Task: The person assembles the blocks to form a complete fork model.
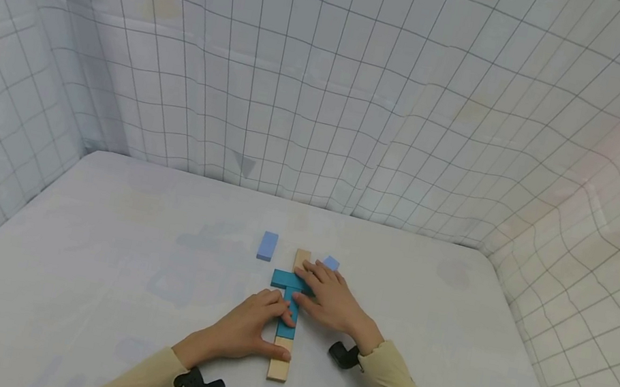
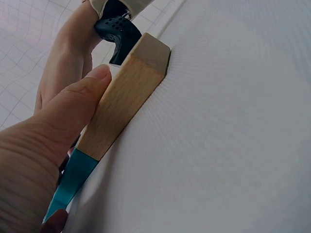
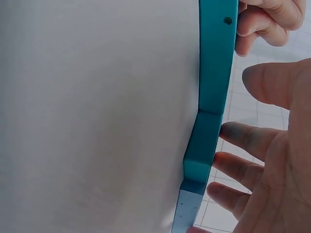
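Note:
A teal block point(image 1: 287, 328) lies lengthwise at mid-table, meeting a teal crosspiece point(image 1: 281, 278) in a T. A natural wood block point(image 1: 278, 371) continues the line on the near side; another wood block point(image 1: 303, 258) sits beyond the crosspiece. My left hand point(image 1: 246, 324) rests over the line from the left: its thumb presses the near wood block's upper edge, and its fingers touch the teal block. From the right, my right hand point(image 1: 332, 298) lies spread, fingertips along the top of the teal crosspiece; in the right wrist view its thumb point(image 3: 267, 83) stands apart from the blocks.
A light blue block point(image 1: 267, 246) lies left of the far wood block. Just past my right fingertips is a second light blue block point(image 1: 331, 263), partly covered. The white table point(image 1: 106, 254) is bordered by hanging checked cloth point(image 1: 305, 82) at the back and sides.

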Available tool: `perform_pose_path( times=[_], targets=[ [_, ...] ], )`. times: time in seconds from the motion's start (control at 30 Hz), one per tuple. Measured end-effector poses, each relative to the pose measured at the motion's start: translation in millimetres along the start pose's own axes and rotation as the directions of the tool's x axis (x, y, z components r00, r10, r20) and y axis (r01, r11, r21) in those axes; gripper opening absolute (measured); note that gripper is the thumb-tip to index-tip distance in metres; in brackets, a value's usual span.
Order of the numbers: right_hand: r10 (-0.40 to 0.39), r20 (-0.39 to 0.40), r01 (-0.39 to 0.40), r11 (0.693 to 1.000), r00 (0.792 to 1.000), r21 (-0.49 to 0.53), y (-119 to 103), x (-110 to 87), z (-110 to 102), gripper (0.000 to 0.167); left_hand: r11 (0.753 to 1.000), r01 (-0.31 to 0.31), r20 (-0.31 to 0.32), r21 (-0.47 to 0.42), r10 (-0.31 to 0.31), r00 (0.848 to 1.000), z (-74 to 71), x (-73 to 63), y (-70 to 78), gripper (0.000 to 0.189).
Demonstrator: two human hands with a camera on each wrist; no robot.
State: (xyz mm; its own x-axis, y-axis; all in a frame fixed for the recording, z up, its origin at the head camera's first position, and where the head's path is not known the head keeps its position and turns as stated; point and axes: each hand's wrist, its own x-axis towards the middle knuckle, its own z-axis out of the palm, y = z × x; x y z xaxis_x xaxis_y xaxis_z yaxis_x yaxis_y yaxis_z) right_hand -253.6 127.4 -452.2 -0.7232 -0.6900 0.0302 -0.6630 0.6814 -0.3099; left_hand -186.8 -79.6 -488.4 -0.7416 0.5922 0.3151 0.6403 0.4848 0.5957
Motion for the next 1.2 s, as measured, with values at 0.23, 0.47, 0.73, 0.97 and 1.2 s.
perform_pose_path(
  times=[0.23, 0.47, 0.73, 0.97, 1.2],
  targets=[
    [-0.006, -0.004, 0.006, 1.0, 1.0, -0.009, 0.5, -0.6, 0.8, 0.056, 1.0, -0.002, -0.003, 0.003, 0.002, 1.0, -0.2, 0.3, -0.1, 0.042],
    [0.003, -0.005, -0.003, 0.999, 1.0, -0.036, 0.0, -2.6, 1.2, 0.058, 1.0, -0.008, -0.009, 0.01, 0.008, 1.0, 0.6, 0.8, -1.5, 0.042],
    [0.025, 0.021, -0.023, 0.997, 0.999, -0.067, -6.3, -5.9, -0.7, 0.06, 0.998, -0.04, -0.015, 0.05, 0.041, 0.999, 1.1, -0.3, -2.8, 0.046],
    [0.034, 0.042, -0.03, 0.996, 0.999, -0.087, -9.7, -6.8, -1.2, 0.059, 0.996, -0.054, -0.012, 0.074, 0.055, 0.998, -0.2, 0.0, -1.7, 0.046],
    [0.043, 0.055, -0.037, 0.994, 0.998, -0.102, -9.6, -6.3, 0.5, 0.06, 0.996, -0.056, -0.004, 0.072, 0.056, 0.998, -1.0, -1.1, -0.7, 0.044]
  ],
)
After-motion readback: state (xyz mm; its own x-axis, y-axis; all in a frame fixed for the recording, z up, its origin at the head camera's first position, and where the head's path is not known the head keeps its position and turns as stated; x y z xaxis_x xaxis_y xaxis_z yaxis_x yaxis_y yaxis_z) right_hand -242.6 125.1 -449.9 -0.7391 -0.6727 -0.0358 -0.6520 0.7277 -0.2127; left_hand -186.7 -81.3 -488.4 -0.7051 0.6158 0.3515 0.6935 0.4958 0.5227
